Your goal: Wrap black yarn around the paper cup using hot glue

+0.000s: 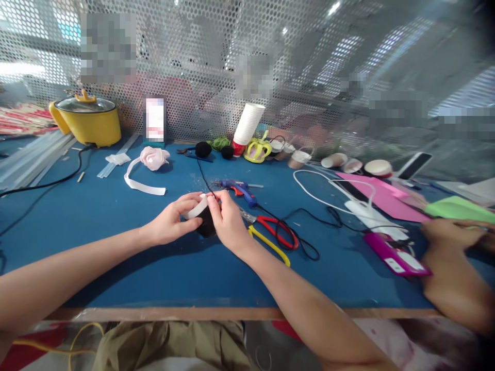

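Both my hands are around a small paper cup (205, 226) with a white rim and black yarn covering its side. My left hand (170, 220) grips it from the left, thumb on the front and fingers over the rim. On the other side, my right hand (231, 222) pinches a black yarn strand (203, 178) at the rim, thumb and forefinger closed. That strand runs back to a black yarn ball (203, 149). Just behind my right hand lies a blue glue gun (240, 189). Scissors with red and yellow handles (276, 232) lie beside my right wrist.
A yellow electric pot (91, 121) and clear plastic strips (36, 159) are at left. A white ribbon (145, 186), stacked paper cups (249, 123) and a yellow-green yarn basket (257, 150) lie further back. At right are a purple power bank (396, 257), pink paper (382, 198) and another person's arm (448, 257).
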Tool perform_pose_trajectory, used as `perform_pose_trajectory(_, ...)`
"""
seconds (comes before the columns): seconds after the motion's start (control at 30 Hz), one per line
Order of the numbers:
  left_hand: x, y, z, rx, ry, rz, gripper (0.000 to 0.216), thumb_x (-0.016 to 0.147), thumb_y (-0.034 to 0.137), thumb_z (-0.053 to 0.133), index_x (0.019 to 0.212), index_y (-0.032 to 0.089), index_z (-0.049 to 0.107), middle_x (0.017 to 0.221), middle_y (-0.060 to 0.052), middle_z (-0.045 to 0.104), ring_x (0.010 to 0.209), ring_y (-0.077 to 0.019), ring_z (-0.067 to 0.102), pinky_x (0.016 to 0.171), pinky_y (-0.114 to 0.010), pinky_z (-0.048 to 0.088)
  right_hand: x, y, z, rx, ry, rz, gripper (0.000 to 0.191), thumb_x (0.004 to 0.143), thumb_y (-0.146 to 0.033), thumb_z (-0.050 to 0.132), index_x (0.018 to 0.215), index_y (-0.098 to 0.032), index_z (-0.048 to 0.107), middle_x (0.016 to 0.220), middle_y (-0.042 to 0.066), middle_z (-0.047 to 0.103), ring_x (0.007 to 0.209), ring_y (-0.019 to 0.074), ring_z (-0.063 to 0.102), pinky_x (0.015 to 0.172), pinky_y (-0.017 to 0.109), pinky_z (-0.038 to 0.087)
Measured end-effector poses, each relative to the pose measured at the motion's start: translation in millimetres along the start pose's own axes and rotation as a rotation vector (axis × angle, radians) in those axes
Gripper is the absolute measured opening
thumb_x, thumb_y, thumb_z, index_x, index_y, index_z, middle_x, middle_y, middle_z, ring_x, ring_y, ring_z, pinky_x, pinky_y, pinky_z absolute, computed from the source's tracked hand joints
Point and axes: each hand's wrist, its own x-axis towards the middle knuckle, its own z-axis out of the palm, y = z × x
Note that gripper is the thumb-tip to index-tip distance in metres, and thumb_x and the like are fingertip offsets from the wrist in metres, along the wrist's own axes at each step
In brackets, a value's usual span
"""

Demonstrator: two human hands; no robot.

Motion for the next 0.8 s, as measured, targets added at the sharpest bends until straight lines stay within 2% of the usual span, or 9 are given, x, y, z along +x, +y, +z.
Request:
perform_pose_trajectory(0.17,-1.5,-2.0,0.7,-0.016,0.002,-0.05,0.03,0.075,0.026,0.054,0.101,0.012,0.057,0.124,-0.014,0.05,0.124,-0.0269,0.036,0.104,-0.039,0.028,0.2,3.9,7.1,-0.028,0.017,-0.005,0.016,0.087,-0.032,0.033,0.078,-0.02,0.039,0.071,0.004,0.053,0.067,0.0161,0.052,0.063,0.03,0.042)
perform_pose_trajectory(0.33,-1.7,0.2,1.1,-0.112,0.026,-0.146,0.04,0.076,0.028,0.052,0.113,0.014,0.052,0.126,-0.011,0.051,0.117,-0.0257,0.045,0.1,-0.04,0.033,-1.0,1.7,11.2,-0.085,0.038,-0.037,0.015,0.087,-0.031,0.033,0.078,-0.02,0.039,0.073,0.004,0.05,0.068,0.0167,0.051,0.065,0.03,0.041)
perform_pose_trajectory(0.5,-0.1,4.1,2.0,-0.106,0.077,-0.148,0.028,0.075,0.025,0.049,0.099,0.014,0.059,0.12,-0.009,0.055,0.119,-0.0232,0.043,0.103,-0.037,0.03,-2.8,-2.8,10.8,-0.148,0.035,-0.096,0.015,0.087,-0.03,0.031,0.079,-0.02,0.039,0.078,0.006,0.05,0.071,0.0176,0.051,0.066,0.032,0.042)
perform_pose_trajectory(0.6,0.5,4.3,1.9,-0.079,0.085,-0.139,0.021,0.074,0.025,0.049,0.089,0.015,0.06,0.116,-0.01,0.057,0.119,-0.0232,0.042,0.104,-0.037,0.028,-1.8,-3.2,8.5,-0.106,0.023,-0.108,0.014,0.086,-0.029,0.033,0.08,-0.02,0.041,0.083,0.008,0.052,0.078,0.0182,0.052,0.072,0.033,0.043)
perform_pose_trajectory(0.7,0.9,4.2,1.0,-0.067,0.07,-0.124,0.016,0.074,0.024,0.049,0.081,0.015,0.059,0.115,-0.011,0.056,0.118,-0.0233,0.043,0.103,-0.038,0.029,5.8,-1.9,4.0,0.064,-0.031,-0.02,0.014,0.084,-0.031,0.038,0.079,-0.019,0.043,0.085,0.008,0.055,0.08,0.0168,0.054,0.074,0.032,0.044)
perform_pose_trajectory(0.8,0.7,5.0,0.7,-0.03,0.041,-0.088,0.013,0.074,0.023,0.048,0.078,0.014,0.057,0.116,-0.013,0.054,0.118,-0.0235,0.042,0.102,-0.038,0.029,24.1,-0.3,-1.6,0.208,-0.147,0.132,0.017,0.082,-0.033,0.04,0.077,-0.018,0.044,0.076,0.003,0.057,0.069,0.0132,0.056,0.065,0.028,0.046)
